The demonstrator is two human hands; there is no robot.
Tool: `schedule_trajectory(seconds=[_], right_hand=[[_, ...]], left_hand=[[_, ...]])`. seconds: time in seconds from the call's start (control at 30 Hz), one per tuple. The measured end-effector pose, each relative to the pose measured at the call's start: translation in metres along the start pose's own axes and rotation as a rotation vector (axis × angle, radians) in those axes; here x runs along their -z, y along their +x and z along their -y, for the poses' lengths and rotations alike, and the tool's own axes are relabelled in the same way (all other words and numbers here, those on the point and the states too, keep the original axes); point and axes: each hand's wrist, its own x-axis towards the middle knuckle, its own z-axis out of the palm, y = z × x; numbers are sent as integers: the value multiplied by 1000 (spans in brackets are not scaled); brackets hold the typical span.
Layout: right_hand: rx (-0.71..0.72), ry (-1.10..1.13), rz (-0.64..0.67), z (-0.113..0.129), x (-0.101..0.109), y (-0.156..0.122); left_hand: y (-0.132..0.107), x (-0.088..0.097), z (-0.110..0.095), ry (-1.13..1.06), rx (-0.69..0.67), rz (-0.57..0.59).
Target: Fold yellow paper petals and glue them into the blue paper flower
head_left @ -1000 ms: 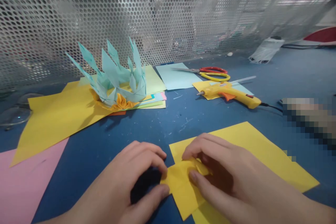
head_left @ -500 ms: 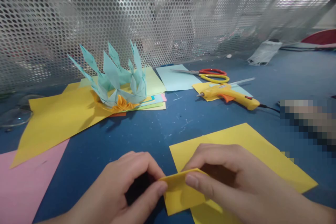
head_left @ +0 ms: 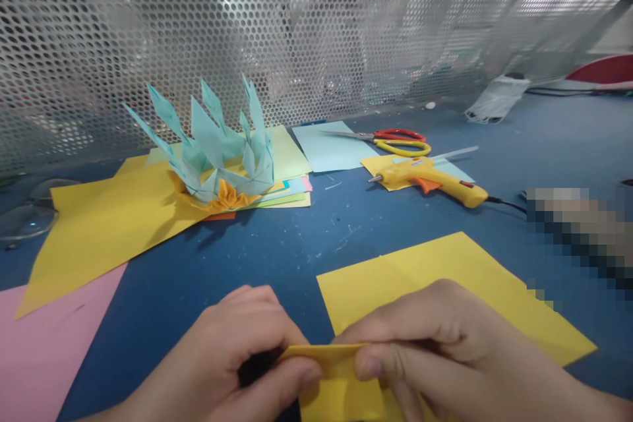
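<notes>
Near the bottom edge I hold a small folded piece of yellow paper (head_left: 341, 386) between both hands. My left hand (head_left: 237, 356) pinches its left end, thumb in front and fingers behind. At the right end my right hand (head_left: 435, 349) grips it the same way, close to the top fold. The fold lies nearly level, and the lower edge of the piece runs down near the bottom of the view. Behind the right hand a larger yellow sheet (head_left: 410, 270) lies flat on the blue table (head_left: 267, 257).
A light-blue folded-paper crown (head_left: 212, 151) with an orange paper flower (head_left: 232, 194) stands on a yellow sheet (head_left: 109, 211). Scissors (head_left: 400, 142), a yellow glue gun (head_left: 430, 181), a face mask (head_left: 497, 99), a pink sheet (head_left: 44, 343) and glasses (head_left: 24, 221) lie around. Perforated metal (head_left: 316, 33) rises behind.
The folded yellow paper has come down a little and its tilted top fold is now nearly level. My right fingers have flattened against it, and my left thumb has slid further onto it.
</notes>
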Motion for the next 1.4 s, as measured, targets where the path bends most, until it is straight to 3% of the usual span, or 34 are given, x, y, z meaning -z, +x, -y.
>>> schedule_trajectory(seconds=[0.4, 0.63, 0.73, 0.83, 0.93, 1.0, 1.23, 1.4], right_hand=[[132, -154, -40, -1, 3, 0], [393, -297, -503, -7, 15, -7], [557, -247, -622, -10, 14, -13], [476, -110, -500, -9, 9, -14], [189, -81, -242, -4, 4, -8], [99, -42, -147, -1, 4, -3], [168, 337, -99, 1, 7, 5], [113, 285, -136, 1, 9, 6]], left_hand=[[-1, 0, 3, 27, -62, -69], [-7, -14, 7, 391, -302, -95], [-11, -19, 12, 362, -322, -238], [-12, -14, 14, 233, -254, -293], [-12, -6, 11, 110, -235, -195], [-11, -3, 9, 58, -248, -160], [-9, -5, 7, -75, -210, -92], [-20, -5, 8, 79, -149, -209]])
